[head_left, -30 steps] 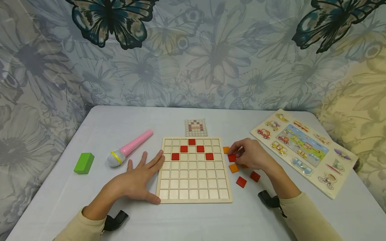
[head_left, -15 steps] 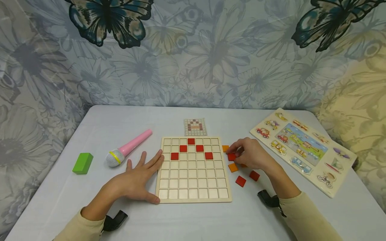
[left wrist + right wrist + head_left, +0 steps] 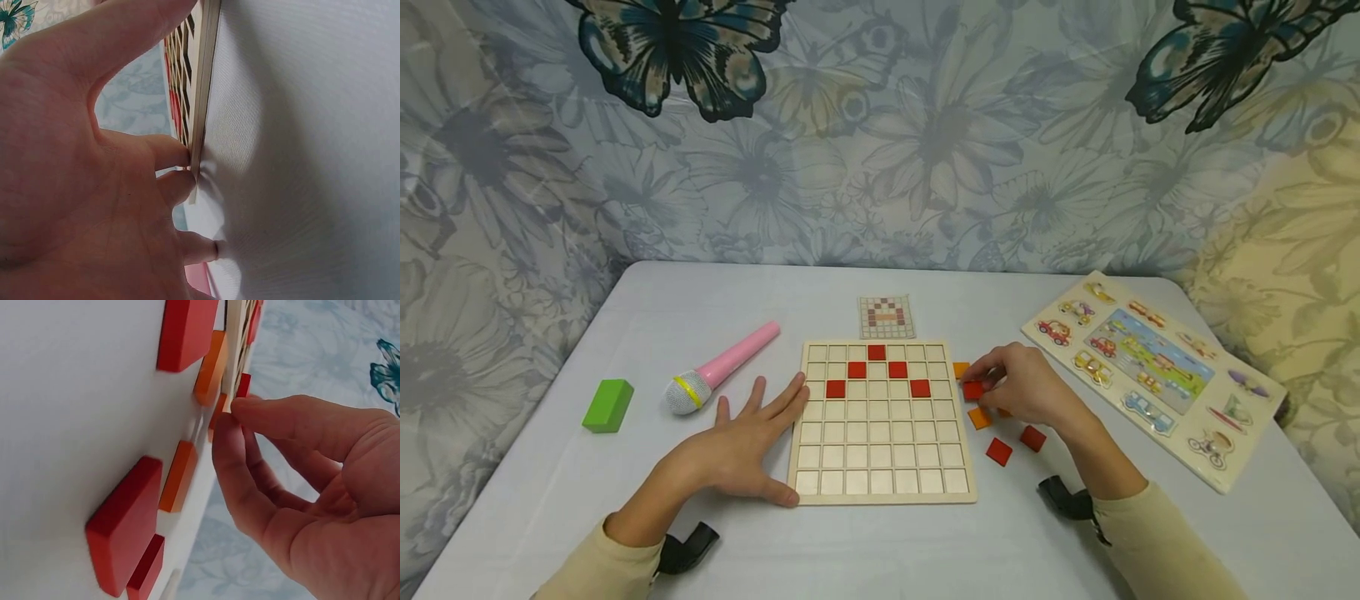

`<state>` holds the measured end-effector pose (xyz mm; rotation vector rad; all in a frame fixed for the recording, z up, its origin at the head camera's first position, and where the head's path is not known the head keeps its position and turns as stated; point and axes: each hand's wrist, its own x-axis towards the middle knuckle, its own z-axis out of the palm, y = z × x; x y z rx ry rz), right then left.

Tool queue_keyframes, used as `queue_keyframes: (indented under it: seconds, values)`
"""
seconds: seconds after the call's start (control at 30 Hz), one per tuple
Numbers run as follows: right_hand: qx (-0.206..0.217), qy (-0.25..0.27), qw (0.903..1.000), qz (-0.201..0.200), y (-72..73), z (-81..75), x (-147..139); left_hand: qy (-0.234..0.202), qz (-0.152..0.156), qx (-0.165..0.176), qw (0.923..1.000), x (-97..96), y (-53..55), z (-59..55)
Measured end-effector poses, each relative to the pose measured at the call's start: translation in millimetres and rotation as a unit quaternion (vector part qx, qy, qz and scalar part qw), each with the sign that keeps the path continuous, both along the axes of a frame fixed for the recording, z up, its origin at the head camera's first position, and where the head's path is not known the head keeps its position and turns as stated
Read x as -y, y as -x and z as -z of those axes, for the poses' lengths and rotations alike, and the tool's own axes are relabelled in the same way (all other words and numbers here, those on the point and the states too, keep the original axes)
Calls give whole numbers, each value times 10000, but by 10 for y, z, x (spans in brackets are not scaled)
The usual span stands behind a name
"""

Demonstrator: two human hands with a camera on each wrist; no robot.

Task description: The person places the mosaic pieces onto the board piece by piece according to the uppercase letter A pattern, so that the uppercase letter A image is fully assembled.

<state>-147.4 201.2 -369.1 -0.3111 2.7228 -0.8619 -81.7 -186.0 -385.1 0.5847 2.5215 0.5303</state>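
In the head view a wooden grid board (image 3: pixel 883 442) lies on the table with several red tiles (image 3: pixel 876 352) set in a peak shape in its upper rows. My left hand (image 3: pixel 737 454) is spread with straight fingers, its thumb and fingertips touching the board's left edge. Right of the board, my right hand (image 3: pixel 1026 385) pinches a red square tile (image 3: pixel 973 390) between thumb and fingers; in the right wrist view that tile (image 3: pixel 244 385) shows just past the fingertips. Loose orange tiles (image 3: pixel 979 418) and red tiles (image 3: pixel 999 452) lie around this hand, some partly hidden by it.
A small pattern card (image 3: pixel 887 317) lies behind the board. To the left are a pink toy microphone (image 3: pixel 722 369) and a green block (image 3: pixel 608 406). At right lies a vehicle puzzle board (image 3: pixel 1153 379). A floral cloth (image 3: pixel 880 183) hangs behind the table.
The pinched red tile and the right fingers have shifted very slightly left, toward the board. My left hand stays in place at the board's edge.
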Motion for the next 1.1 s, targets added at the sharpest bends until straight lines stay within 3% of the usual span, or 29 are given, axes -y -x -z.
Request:
queue_keyframes:
  seconds: [0.37, 1.1]
  values:
    - [-105, 118, 9999, -63, -41, 8, 97, 18, 51, -45, 10000, 4, 12, 16]
    - [158, 392, 9982, -425, -80, 21, 428, 54, 73, -58, 9999, 1, 14, 17]
